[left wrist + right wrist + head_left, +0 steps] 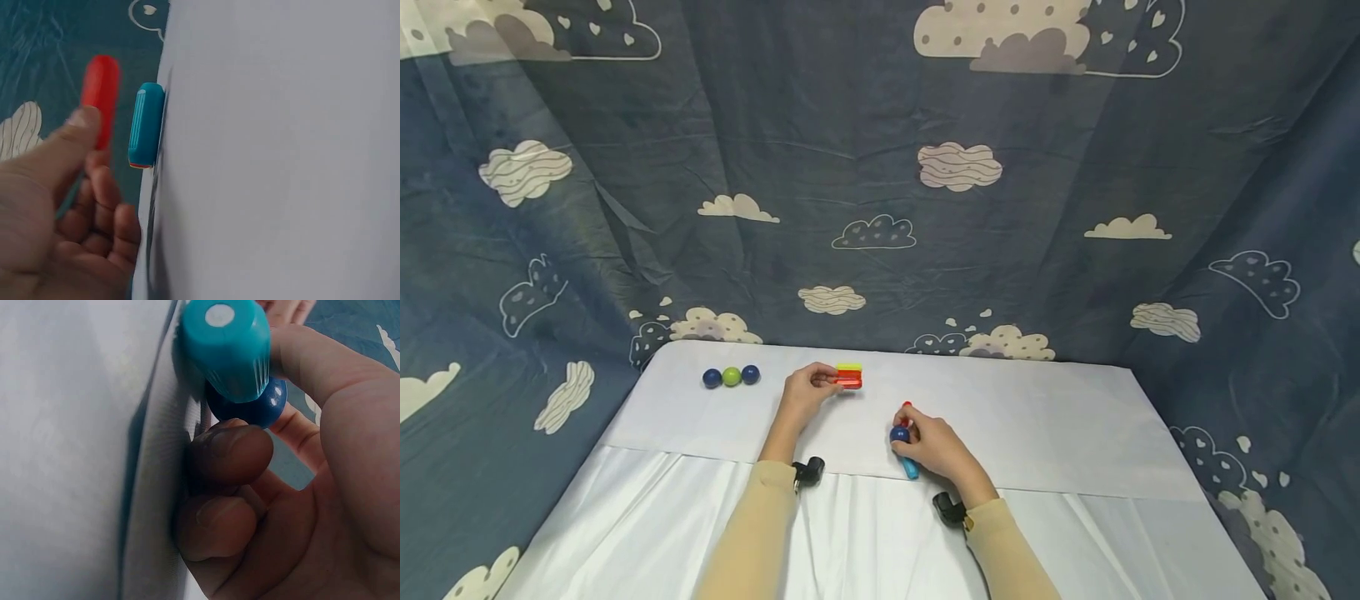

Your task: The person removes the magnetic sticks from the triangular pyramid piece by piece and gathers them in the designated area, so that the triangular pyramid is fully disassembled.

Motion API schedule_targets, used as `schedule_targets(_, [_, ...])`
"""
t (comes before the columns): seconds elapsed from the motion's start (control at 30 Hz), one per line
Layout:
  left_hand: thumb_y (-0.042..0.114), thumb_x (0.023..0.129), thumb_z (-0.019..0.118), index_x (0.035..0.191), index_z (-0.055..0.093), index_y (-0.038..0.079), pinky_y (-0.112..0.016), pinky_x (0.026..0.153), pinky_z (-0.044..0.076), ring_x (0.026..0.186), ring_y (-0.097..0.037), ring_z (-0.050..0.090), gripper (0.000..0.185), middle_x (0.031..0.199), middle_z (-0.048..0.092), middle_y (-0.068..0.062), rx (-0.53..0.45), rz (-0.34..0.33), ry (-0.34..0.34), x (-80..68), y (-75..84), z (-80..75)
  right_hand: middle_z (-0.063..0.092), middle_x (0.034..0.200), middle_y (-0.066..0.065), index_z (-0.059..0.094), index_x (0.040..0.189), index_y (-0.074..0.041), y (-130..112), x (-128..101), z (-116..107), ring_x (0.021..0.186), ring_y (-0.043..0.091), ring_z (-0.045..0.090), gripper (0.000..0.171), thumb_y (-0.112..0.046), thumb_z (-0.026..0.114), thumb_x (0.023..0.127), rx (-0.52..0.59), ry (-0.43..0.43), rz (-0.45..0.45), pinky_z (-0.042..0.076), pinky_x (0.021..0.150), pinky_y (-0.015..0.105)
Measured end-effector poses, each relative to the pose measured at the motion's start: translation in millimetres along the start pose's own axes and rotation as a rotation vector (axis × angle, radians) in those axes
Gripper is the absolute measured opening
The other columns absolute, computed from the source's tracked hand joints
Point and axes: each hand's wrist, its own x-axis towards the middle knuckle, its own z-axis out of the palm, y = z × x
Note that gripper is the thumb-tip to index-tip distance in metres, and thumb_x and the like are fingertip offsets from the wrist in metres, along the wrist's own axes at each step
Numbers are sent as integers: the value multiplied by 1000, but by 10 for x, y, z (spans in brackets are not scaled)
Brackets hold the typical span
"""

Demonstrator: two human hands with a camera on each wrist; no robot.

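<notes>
My left hand (820, 385) sits at the back middle of the white-covered table (1037, 417) and pinches a small red stick (849, 382) with a yellow piece on top. In the left wrist view the thumb (75, 128) presses on the red stick (100, 103), and a teal peg (145, 125) lies beside it on the cloth. My right hand (917, 437) grips a dark blue ball (899, 434) together with a teal peg (910, 469); a red tip (907, 405) shows just beyond. The right wrist view shows the teal peg (225, 347) end-on, the blue ball (253, 406) behind it and curled fingers (231, 453).
Three balls stand in a row at the back left: blue (712, 378), green (732, 377), blue (750, 374). A blue curtain with cloud prints (880, 192) closes in the table on three sides. Black wrist cameras (808, 472) sit on both forearms.
</notes>
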Motion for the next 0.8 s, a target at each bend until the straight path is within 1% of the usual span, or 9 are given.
schedule_targets(0.13, [15, 89, 87, 102, 78, 9, -25, 70, 48, 80, -14, 59, 17, 92, 73, -4, 54, -33, 11, 17, -82, 12, 53, 77, -1, 64, 116, -24, 0, 2, 2, 72, 16, 51, 27, -27, 80, 94, -2, 3, -7, 39, 67, 32])
schedule_targets(0.37, [14, 88, 87, 100, 79, 8, -27, 70, 47, 77, -14, 58, 15, 86, 72, -4, 79, -13, 17, 14, -111, 35, 53, 76, -1, 63, 116, -24, -7, 4, 0, 71, 16, 51, 27, -26, 80, 95, 4, -1, -8, 38, 66, 30])
schedule_targets(0.5, [12, 89, 86, 99, 78, 7, -25, 70, 48, 78, -15, 60, 14, 87, 73, -7, 89, 8, 32, 6, -118, 57, 53, 77, -1, 63, 117, -23, -14, 8, -3, 71, 16, 51, 28, -27, 80, 94, -2, 4, -17, 38, 66, 30])
schedule_targets(0.63, [10, 88, 86, 100, 78, 5, -24, 71, 50, 81, -16, 63, 15, 91, 74, -10, 83, 3, 45, -10, -122, 79, 53, 77, 0, 63, 117, -23, -28, 0, -5, 72, 17, 51, 29, -26, 80, 94, -3, 2, -12, 38, 66, 31])
schedule_targets(0.8, [11, 88, 86, 102, 78, 6, -24, 72, 50, 83, -17, 62, 18, 92, 73, -10, 70, -4, 48, -28, -113, 99, 53, 77, 0, 64, 117, -24, -34, -8, -7, 72, 17, 52, 28, -27, 80, 94, 2, 3, 11, 39, 66, 32])
